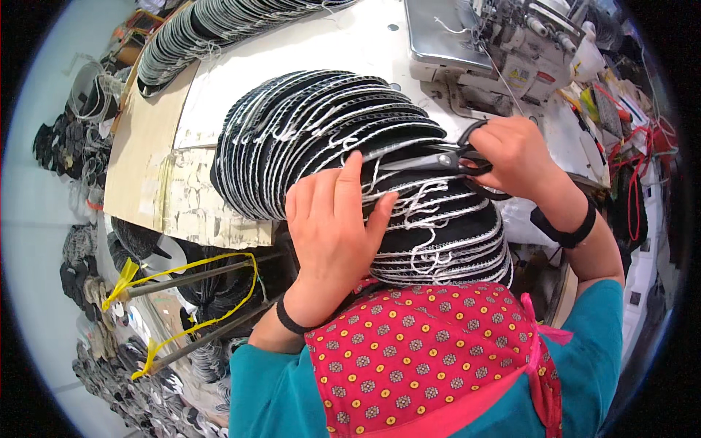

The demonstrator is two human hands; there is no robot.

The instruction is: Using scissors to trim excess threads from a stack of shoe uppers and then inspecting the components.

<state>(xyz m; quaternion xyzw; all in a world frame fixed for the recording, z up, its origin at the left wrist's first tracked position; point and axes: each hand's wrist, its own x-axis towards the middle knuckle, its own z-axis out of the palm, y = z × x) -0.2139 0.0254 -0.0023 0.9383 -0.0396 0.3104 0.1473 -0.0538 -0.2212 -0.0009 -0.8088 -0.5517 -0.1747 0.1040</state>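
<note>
Right hand [510, 157]: closed round the black handles of scissors [444, 160], blades parted and pointing left among white thread tails [422, 198]. Left hand [328, 219]: flat on the pieces, thumb spread wide of the index finger; no thread visibly pinched. Work: a fanned stack of black pieces with white-stitched edges [307, 135], running across the bench [365, 47] and down to the patterned apron [416, 343].

Judged step: trimming threads between pieces. Good practice would be to draw each tail taut, keep the blades parallel to the stitched edge, and cut close without nicking edging or fabric. The left index fingertip is near the blade tips; it is best kept behind the cutting line.

Room: bare bench lies beyond the stack. The sewing machine [529, 69] bounds the far right; a second row of pieces [201, 44] bounds the far left. Near-side space is tight against the apron.
</note>
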